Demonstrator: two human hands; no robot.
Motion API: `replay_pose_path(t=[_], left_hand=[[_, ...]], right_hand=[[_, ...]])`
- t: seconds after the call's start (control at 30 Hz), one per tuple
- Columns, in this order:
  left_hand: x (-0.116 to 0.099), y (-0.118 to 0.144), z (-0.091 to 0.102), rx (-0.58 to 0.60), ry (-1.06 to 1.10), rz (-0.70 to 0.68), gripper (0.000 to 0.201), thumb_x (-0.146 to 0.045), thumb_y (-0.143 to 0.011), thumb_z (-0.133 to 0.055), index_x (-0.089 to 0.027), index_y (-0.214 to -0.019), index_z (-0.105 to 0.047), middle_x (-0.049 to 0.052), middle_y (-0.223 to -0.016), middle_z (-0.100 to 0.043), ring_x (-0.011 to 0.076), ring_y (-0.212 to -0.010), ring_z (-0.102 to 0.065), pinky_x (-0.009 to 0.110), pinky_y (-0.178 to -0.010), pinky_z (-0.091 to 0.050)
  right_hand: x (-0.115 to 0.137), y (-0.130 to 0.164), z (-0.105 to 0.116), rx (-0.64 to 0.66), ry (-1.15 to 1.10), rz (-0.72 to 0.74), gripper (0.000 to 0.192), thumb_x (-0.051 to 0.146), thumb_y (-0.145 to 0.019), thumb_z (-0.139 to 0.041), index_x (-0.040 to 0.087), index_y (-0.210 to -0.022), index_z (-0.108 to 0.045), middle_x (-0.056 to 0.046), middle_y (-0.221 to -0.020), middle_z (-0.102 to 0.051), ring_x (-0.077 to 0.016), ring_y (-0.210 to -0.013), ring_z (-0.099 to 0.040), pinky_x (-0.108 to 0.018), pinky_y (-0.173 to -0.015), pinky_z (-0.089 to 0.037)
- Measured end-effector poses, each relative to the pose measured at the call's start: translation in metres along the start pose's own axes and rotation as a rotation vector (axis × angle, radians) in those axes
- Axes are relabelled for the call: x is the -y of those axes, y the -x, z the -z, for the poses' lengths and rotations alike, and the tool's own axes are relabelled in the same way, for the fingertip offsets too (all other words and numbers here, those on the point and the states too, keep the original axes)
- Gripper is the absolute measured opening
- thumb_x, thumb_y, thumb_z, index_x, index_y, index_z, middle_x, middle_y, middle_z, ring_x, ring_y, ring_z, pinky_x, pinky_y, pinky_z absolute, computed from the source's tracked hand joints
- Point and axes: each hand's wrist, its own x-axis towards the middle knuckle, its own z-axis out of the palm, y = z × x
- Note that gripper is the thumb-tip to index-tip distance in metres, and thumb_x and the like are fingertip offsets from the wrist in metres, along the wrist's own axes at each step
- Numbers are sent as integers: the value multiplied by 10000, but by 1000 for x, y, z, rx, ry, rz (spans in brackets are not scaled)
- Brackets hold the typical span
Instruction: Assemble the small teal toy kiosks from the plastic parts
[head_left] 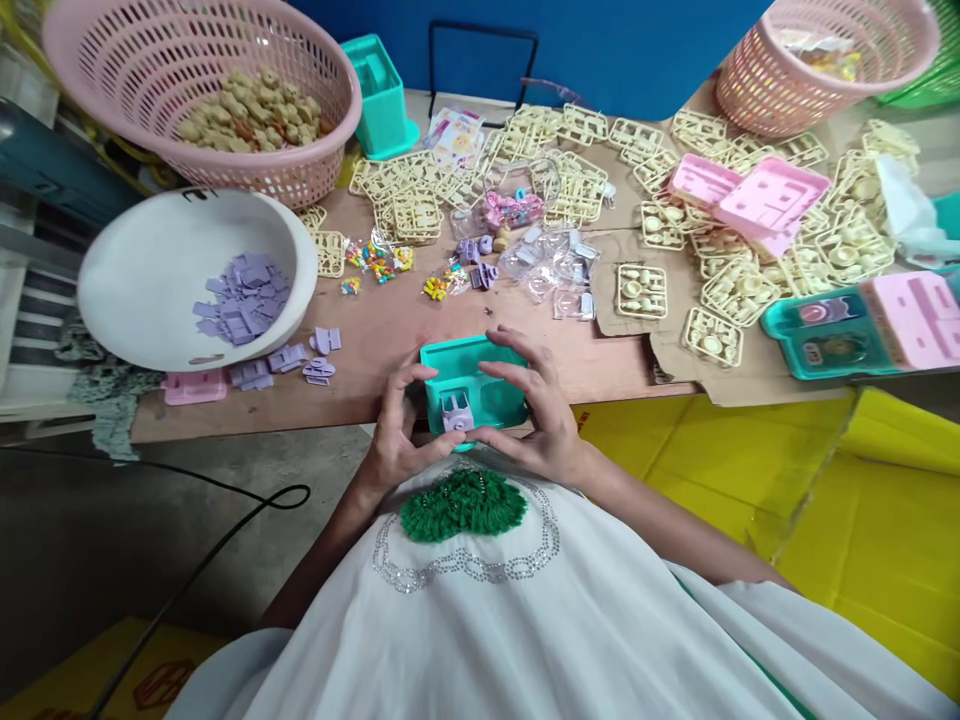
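A teal plastic tray (491, 400) sits at the front edge of the table, close to my body. In its lower left corner stands a small purple plastic piece (456, 412). My left hand (401, 425) grips the tray's left side, its thumb reaching to the bottom of the purple piece. From the other side, my right hand (544, 410) curls over the tray's right part. Its thumb meets the left thumb at the near rim, beside the purple piece. How firmly the right fingertips press inside the tray is hard to see.
Purple parts fill a white bowl (112, 280) at left, below a pink basket (225, 170) of beige pieces. Cream part frames (409, 212), candy-coloured packets (379, 258) and clear plastic parts (551, 262) lie beyond my hands. Pink trays (772, 200) rest at right.
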Motion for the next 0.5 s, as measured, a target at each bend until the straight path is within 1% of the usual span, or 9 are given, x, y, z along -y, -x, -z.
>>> replay_pose_path(t=[0.07,0.13,0.23,0.33,0.4,0.5], left_hand=[[-1,-2,-2,-12,3,29,687,-546,-870,-844,-328,-1402,-467,114,-1577,-481,334,-1482,-523,498,-1207,-513],[-5,-6,-5,-39,13,67,696,-576,-891,-811,-322,-1430,-451,114,-1546,-499,321,-1417,-566,472,-1174,-536],[-12,-15,-11,-100,45,98,660,-582,-920,-777,-313,-1439,-470,104,-1505,-525,314,-1400,-560,467,-1212,-491],[-16,-20,-17,-157,82,110,626,-562,-927,-776,-310,-1427,-497,91,-1479,-542,303,-1400,-547,460,-1232,-459],[-14,-20,-20,-185,92,112,616,-553,-929,-775,-316,-1428,-502,84,-1472,-546,289,-1380,-554,443,-1213,-468],[-9,-17,-22,-219,82,105,611,-548,-927,-772,-327,-1435,-514,78,-1472,-545,288,-1384,-544,437,-1220,-452]], right_hand=[[0,0,-3,-19,-8,-77,705,551,-938,-792,298,-1541,-529,-179,-1595,-521,-411,-1523,-468,-688,-1238,-415],[-1,-3,-5,-27,-11,-146,753,599,-923,-793,293,-1555,-522,-184,-1598,-520,-405,-1531,-458,-684,-1250,-404],[-6,-11,-8,-23,-33,-198,787,659,-923,-762,283,-1571,-523,-187,-1608,-514,-387,-1537,-455,-661,-1268,-398],[-10,-18,-10,-15,-92,-207,819,674,-919,-758,279,-1593,-514,-180,-1617,-516,-377,-1550,-446,-641,-1302,-360],[-12,-20,-11,-22,-147,-237,912,684,-895,-781,291,-1648,-448,-169,-1657,-486,-378,-1576,-420,-632,-1328,-321],[-11,-19,-11,-15,-244,-367,1142,715,-833,-828,320,-1738,-254,-153,-1749,-376,-382,-1621,-365,-621,-1341,-303]])
